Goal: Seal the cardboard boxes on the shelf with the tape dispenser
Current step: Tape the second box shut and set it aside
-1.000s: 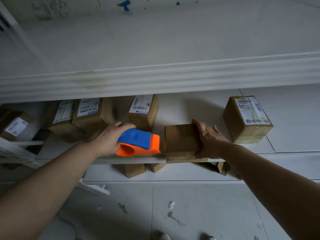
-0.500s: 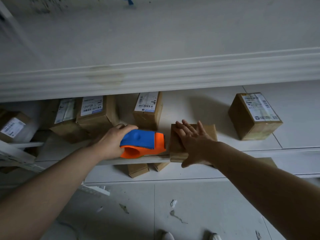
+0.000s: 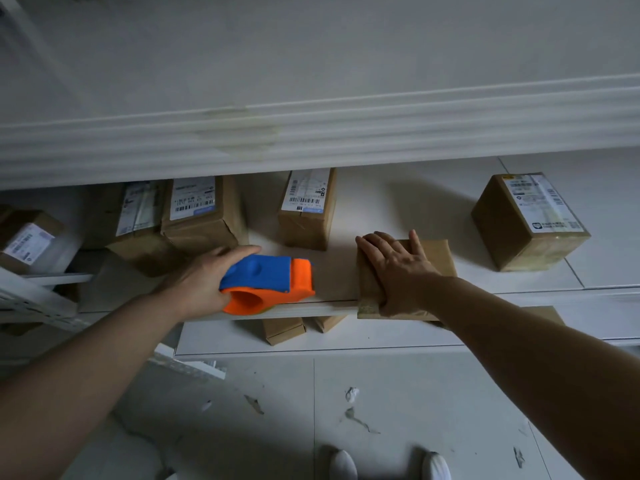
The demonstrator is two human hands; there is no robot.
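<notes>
A flat plain cardboard box (image 3: 437, 258) lies at the front edge of the white shelf (image 3: 381, 209), slightly overhanging it. My right hand (image 3: 394, 268) lies flat on top of this box, fingers straight and spread. My left hand (image 3: 204, 282) grips a blue and orange tape dispenser (image 3: 270, 282) just left of the box, with its orange nose pointing toward the box and a gap between them. A strip of brown tape seems to run from the dispenser to the box.
Labelled cardboard boxes stand further back: one at centre (image 3: 308, 209), two at the left (image 3: 197, 216), one at the right (image 3: 526, 220). The upper shelf's front edge (image 3: 311, 133) overhangs them. Smaller boxes (image 3: 284, 329) sit on the lower shelf. My shoes show on the stained floor.
My right hand moved from the box's right side onto its top and flattened there. The dispenser has drawn slightly away from the box to the left.
</notes>
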